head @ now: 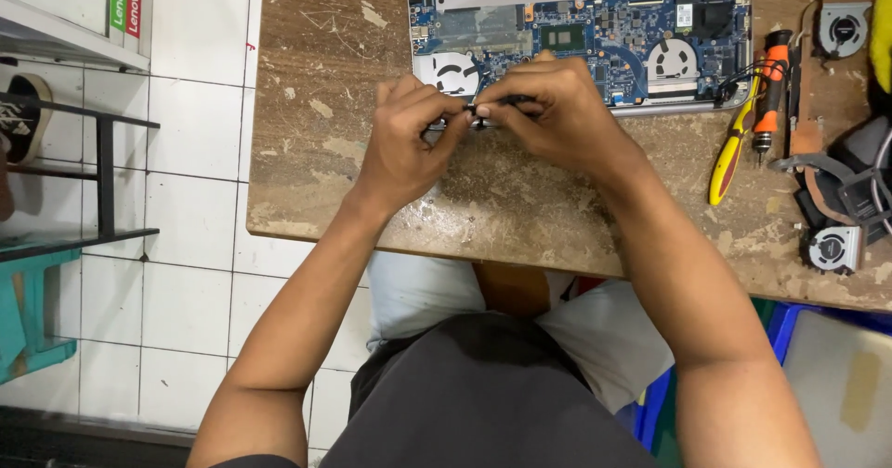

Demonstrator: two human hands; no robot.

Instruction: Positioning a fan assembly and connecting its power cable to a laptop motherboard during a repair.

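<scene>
An opened laptop [650,22] lies at the far edge of a worn wooden table [307,152], its blue circuit board and two round fans exposed. My left hand [404,143] and my right hand [548,115] meet just in front of the laptop's near edge. Together they pinch a small dark part [488,107] between the fingertips. What the part is stays hidden by my fingers. Both hands hover close above the table.
To the right lie a yellow-handled tool [729,157], an orange-and-black screwdriver [771,82], loose cooling fans [834,245] with copper heat pipes, and another fan [844,29]. A white tiled floor and a black metal shelf [102,180] are at left.
</scene>
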